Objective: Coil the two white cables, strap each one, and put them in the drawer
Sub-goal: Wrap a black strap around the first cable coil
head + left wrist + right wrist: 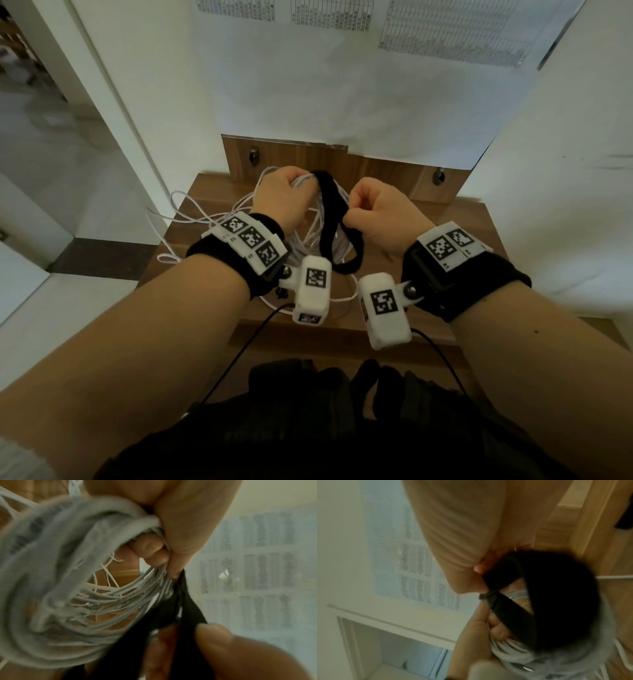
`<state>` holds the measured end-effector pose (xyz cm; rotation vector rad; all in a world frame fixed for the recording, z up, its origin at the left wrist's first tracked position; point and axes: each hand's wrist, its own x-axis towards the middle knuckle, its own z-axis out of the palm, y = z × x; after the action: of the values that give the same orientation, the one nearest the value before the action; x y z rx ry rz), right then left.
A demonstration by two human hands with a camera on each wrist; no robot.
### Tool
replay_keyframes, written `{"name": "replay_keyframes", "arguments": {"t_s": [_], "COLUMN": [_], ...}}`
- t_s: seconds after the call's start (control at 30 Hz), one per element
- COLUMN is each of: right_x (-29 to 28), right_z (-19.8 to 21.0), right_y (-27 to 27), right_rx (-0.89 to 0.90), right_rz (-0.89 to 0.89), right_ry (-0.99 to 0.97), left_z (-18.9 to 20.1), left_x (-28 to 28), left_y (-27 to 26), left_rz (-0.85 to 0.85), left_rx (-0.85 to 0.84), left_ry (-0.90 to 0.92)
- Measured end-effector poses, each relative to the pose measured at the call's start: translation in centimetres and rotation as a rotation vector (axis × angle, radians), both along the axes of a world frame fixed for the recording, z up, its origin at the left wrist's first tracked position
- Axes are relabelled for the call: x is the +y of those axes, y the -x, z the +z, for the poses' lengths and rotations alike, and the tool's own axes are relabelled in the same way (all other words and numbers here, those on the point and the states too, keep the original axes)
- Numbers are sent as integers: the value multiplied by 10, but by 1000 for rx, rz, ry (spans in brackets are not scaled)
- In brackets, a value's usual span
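Observation:
My left hand (286, 192) grips the top of a coiled white cable (308, 246), which hangs in several loops above the wooden table (428, 250). A black strap (330, 219) passes over the coil at my left fingers and droops in a loop below. My right hand (363, 210) pinches the strap's free end. The left wrist view shows the coil (72, 588) bunched in my fingers (150, 551) with the strap (171, 615) beside it. In the right wrist view the strap (513, 608) crosses the coil (513, 650). A second white cable (178, 216) lies loose at the table's left.
A wooden back panel (308, 161) with two metal knobs stands behind the table. Printed sheets (342, 68) hang on the white wall above it. An open doorway (51, 120) lies to the left. The loose cable trails over the table's left edge.

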<state>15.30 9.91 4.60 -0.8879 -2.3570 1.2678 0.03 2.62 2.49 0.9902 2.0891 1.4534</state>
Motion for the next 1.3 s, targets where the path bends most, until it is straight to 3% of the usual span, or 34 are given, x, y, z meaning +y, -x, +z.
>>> {"name": "replay_keyframes", "arguments": {"t_s": [0.07, 0.17, 0.57, 0.83, 1.07, 1.3], "right_x": [0, -3, 1, -4, -3, 0], "right_z": [-3, -2, -9, 4, -4, 4], "right_y": [2, 6, 7, 6, 10, 13], "right_rx": [21, 142, 36, 338, 266, 23], "right_rz": [-26, -95, -199, -338, -331, -226], "right_ry": [135, 369, 270, 662, 555, 262], "left_z": [0, 0, -3, 1, 6, 4], "left_x": [-3, -6, -10, -10, -11, -12], "left_y": [-5, -12, -11, -10, -10, -10], "left_rz": [-26, -58, -140, -190, -230, -239], "left_rx": [137, 207, 108, 29, -107, -169], "left_ry": [6, -15, -14, 31, 37, 25]}}
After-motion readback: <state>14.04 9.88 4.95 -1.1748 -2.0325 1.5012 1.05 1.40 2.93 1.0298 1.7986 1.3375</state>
